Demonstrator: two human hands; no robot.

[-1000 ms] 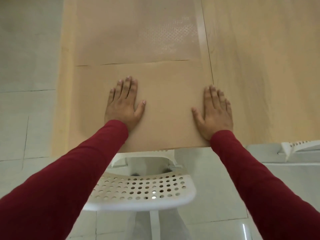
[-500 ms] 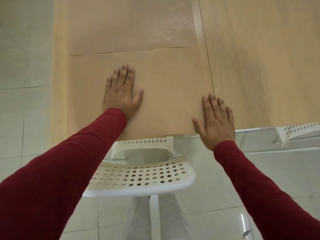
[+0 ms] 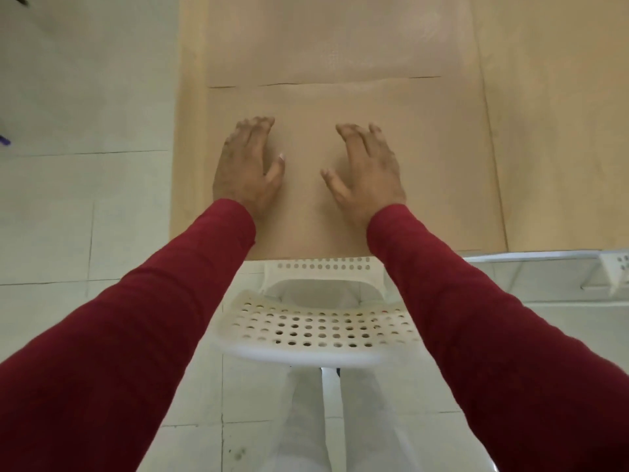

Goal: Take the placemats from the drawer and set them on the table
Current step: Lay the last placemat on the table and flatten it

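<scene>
Two hands in red sleeves lie over the near mat (image 3: 442, 172), which sits at the table's near edge, its far edge meeting a second mat (image 3: 326, 39) farther up the table (image 3: 561, 114). Half a second ago they were set wide, the right one at the mat's near right corner by the table edge; now both sit close together at the mat's middle, palms down. The left hand (image 3: 246, 168) has moved little, its fingers now bent at the tips and loosely spread, gripping nothing, thumb angled inward. The right hand (image 3: 366, 168) has come in from the corner and mirrors it, fingers apart and arched, closed on nothing; blur hides whether the fingertips press the mat or hover just over it. The near mat appears to have kept its place. Count: two hands, two red sleeves, two tan mats lying end to end along the table's left part, one pale wood table. Below the table edge stands one white perforated chair (image 3: 316, 332), with part of another white perforated piece (image 3: 617, 267) at the right border, over a pale tiled floor (image 3: 68, 216).
</scene>
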